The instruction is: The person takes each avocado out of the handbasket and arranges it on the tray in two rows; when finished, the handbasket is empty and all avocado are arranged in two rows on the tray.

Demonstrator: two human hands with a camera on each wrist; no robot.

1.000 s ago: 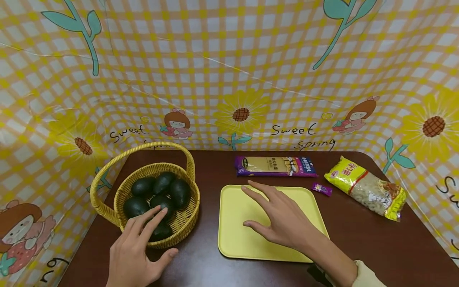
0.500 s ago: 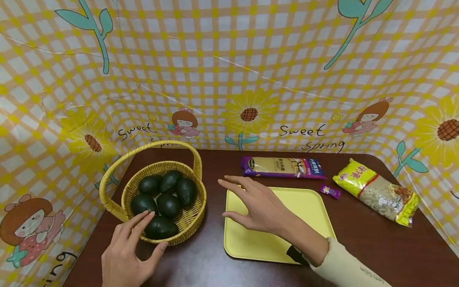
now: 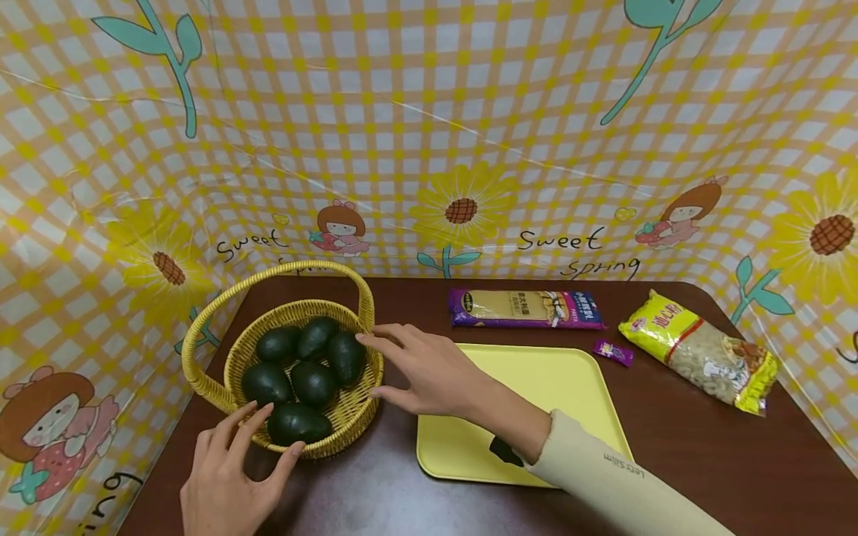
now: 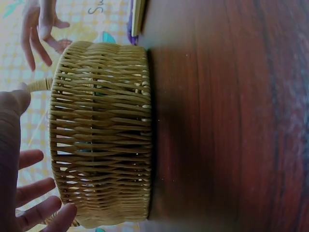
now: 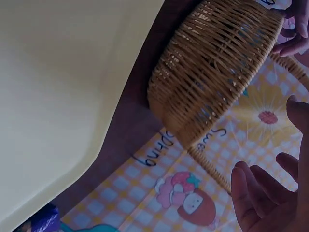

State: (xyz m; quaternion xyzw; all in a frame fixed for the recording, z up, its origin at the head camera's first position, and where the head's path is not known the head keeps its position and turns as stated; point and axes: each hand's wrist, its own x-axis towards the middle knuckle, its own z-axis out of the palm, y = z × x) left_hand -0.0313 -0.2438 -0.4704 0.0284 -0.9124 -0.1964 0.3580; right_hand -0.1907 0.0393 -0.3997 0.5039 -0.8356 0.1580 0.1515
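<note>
Several dark green avocados [image 3: 315, 384] lie in a yellow wicker basket [image 3: 348, 435] with a tall arched handle, at the left of the table in the head view. My left hand [image 3: 231, 469] is at the basket's near left rim, its fingers spread and thumb apart. Over the right rim reaches my right hand [image 3: 422, 368], fingers extended, close to the handle's base. Neither hand holds anything. In the left wrist view the basket's woven side [image 4: 101, 135] stands on the table beside my left fingers. The right wrist view has my right hand [image 5: 270, 193] beside the rim, fingers loosely bent.
A yellow tray [image 3: 529, 447] lies right of the basket, partly under my right forearm. Behind it is a purple pasta packet [image 3: 526, 309]. Farther right are a small purple packet [image 3: 613, 353] and a yellow bag of pasta [image 3: 700, 353]. A checked cloth [image 3: 429, 134] hangs around the table.
My right hand has moved left, from over the tray to the basket's right rim. My left hand has drawn back slightly from over the avocados to the near rim.
</note>
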